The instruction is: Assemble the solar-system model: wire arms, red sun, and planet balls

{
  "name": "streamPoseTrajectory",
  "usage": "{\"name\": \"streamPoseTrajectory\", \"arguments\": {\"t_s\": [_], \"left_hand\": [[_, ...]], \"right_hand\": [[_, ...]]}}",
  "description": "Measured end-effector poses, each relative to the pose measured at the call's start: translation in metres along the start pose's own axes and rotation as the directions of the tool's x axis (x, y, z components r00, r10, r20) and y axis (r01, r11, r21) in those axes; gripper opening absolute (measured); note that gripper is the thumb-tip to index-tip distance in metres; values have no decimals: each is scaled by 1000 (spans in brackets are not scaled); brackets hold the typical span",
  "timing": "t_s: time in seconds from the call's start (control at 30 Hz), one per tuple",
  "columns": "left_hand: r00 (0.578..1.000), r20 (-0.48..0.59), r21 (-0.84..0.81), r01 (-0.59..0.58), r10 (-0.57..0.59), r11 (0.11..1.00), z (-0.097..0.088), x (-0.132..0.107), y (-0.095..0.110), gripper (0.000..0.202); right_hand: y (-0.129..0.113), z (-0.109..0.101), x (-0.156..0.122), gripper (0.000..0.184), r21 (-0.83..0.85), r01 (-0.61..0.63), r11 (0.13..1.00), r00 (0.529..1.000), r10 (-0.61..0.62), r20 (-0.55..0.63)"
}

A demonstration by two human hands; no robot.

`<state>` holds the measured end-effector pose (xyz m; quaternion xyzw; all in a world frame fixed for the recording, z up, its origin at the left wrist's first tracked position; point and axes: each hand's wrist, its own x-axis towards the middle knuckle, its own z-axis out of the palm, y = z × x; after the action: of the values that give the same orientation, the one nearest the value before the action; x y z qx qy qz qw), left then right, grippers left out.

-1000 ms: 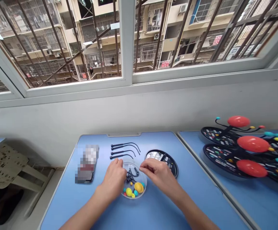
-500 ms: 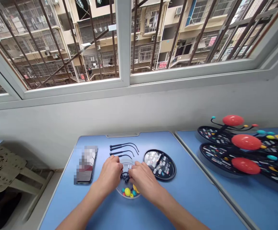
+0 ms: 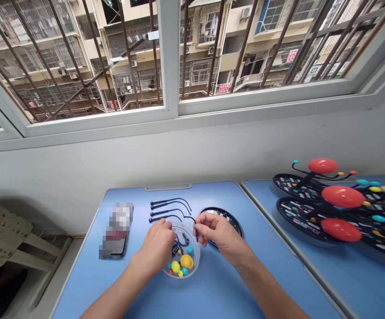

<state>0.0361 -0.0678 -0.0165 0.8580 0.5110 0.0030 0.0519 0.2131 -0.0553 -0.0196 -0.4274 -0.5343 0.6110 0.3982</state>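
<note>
A clear round dish [image 3: 192,267] sits on the blue table [image 3: 212,292], with coloured balls [image 3: 186,261] and black curved rods in it. My left hand [image 3: 157,248] rests on the dish's left rim, fingers curled against it. My right hand [image 3: 217,232] is just right of the dish and pinches a thin black curved rod [image 3: 195,227] lifted over it. Three more black rods [image 3: 169,207] lie in a row behind the dish. A black round base plate [image 3: 235,223] lies under and behind my right hand.
A phone [image 3: 115,230] lies at the left of the table. On the neighbouring table to the right stand finished planet models [image 3: 341,199] with red balls on black discs. A wall and barred window rise behind. A wooden stool [image 3: 6,235] is at the far left.
My right hand drew back out of the dish to the right, lifting a black curved rod. My left hand stayed at the dish's left rim.
</note>
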Motion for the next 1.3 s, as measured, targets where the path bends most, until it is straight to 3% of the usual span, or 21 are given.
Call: {"name": "streamPoseTrajectory", "arguments": {"t_s": [0.1,0.33,0.57,0.73,0.83,0.93,1.0,1.1,1.2,1.3], "left_hand": [[999,31,9,-31,31,999,2,1,-1,23],[1000,-7,-37,5,-5,999,-6,-9,-17,24],[998,49,29,-47,45,998,6,-5,-5,12],[999,-28,-120,-41,38,992,9,-8,-14,11],[999,-11,-136,-54,53,989,6,-12,-19,11],[998,4,-163,-65,66,985,4,-12,-16,15],[999,-28,-268,-40,34,963,3,-11,-12,18],[993,-59,-564,52,-103,824,3,-11,-3,22],[972,-3,-824,131,-236,551,6,-12,5,23],[958,14,-944,107,-287,313,10,-13,8,21]], "right_hand": [[1,0,1,10,98,13,995,1000,-11,-16],[2,1,2,10,182,7,983,997,7,-75],[5,7,3,12,249,-1,969,1000,7,-21],[7,5,3,15,258,4,966,998,11,-56],[9,4,3,14,243,15,970,997,4,-77],[9,4,3,13,240,15,971,998,-1,-59],[10,5,4,14,247,10,969,999,3,-52],[10,5,4,16,267,9,964,999,5,-52],[12,6,4,18,284,17,959,999,-5,-44],[15,6,4,18,256,14,967,1000,-10,-16]]}}
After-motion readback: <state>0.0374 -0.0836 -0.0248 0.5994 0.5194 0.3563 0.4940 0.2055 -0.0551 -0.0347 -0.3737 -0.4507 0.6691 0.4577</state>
